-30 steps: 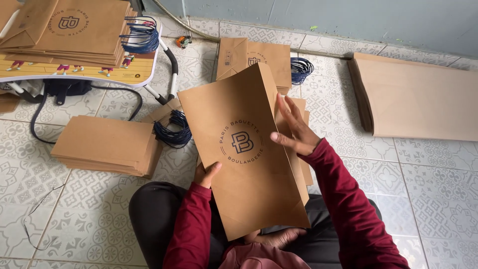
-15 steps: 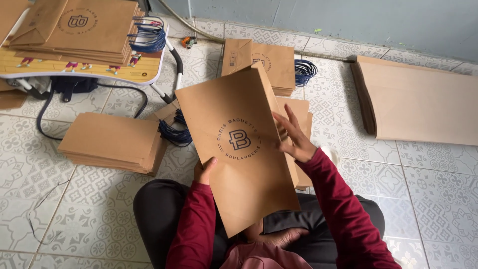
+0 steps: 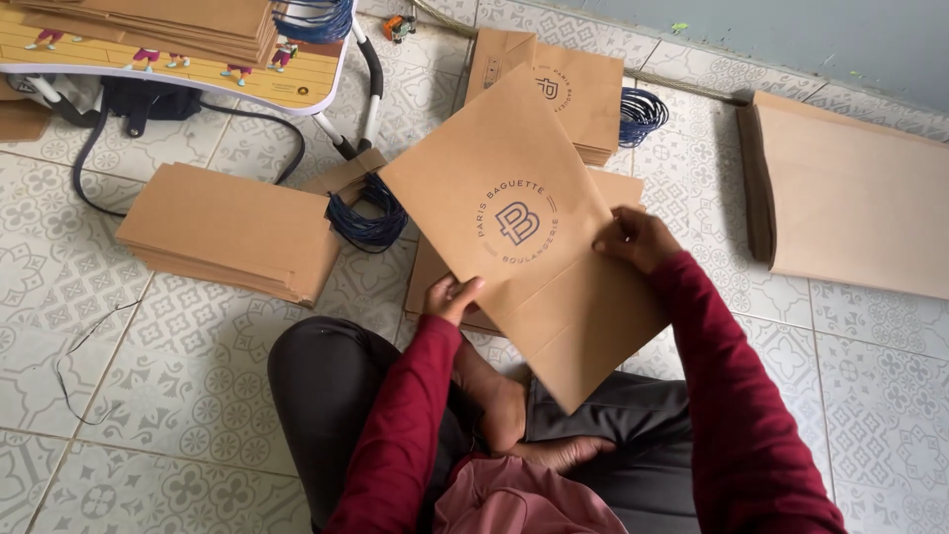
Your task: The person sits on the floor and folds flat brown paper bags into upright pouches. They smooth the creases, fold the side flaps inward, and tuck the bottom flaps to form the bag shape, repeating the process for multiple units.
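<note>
Diagonally, the paper bag [image 3: 524, 232] runs upper-left to lower-right.

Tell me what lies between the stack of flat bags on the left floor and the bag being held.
Head view: a bundle of dark blue cords on the tiles, between the stack and the held bag.

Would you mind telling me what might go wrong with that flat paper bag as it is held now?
The flat brown paper bag hangs tilted, pinched only at its edges by the left hand and right hand, so it may slip or crease. Swinging it could also snag the dark blue cord bundle just beyond it.
</note>
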